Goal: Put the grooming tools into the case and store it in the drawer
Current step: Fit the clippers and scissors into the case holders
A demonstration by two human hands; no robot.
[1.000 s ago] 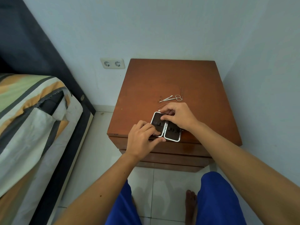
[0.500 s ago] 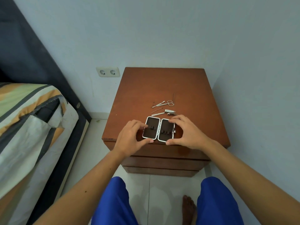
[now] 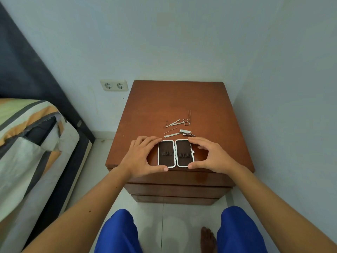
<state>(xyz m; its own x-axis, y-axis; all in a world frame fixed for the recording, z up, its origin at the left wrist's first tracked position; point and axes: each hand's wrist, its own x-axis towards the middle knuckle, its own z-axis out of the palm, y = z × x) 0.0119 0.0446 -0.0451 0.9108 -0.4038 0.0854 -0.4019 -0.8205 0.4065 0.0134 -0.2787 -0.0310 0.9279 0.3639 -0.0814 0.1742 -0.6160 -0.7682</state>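
A small case [image 3: 175, 153] with white rims and a dark lining lies spread flat near the front edge of the brown nightstand [image 3: 178, 99]. Its elastic loops hold nothing. My left hand [image 3: 141, 157] grips the case's left half between fingers and thumb, and my right hand [image 3: 212, 157] grips the right half the same way. Just behind the case lie the metal tools: small scissors [image 3: 183, 122], tweezers [image 3: 172, 123], a nail clipper [image 3: 186, 132], a nail file [image 3: 171, 135] and thin picks [image 3: 189, 115].
The nightstand's drawers [image 3: 177, 190] are closed below the top. A bed with a striped cover [image 3: 27, 143] stands at the left, a wall close at the right. A double wall socket [image 3: 114, 85] sits behind. My knees and a bare foot are over the tiled floor.
The case went from partly covered by my hands to lying fully spread and squared up. Both hands moved to its outer sides. The camera view tilted so the nightstand sits lower in frame.
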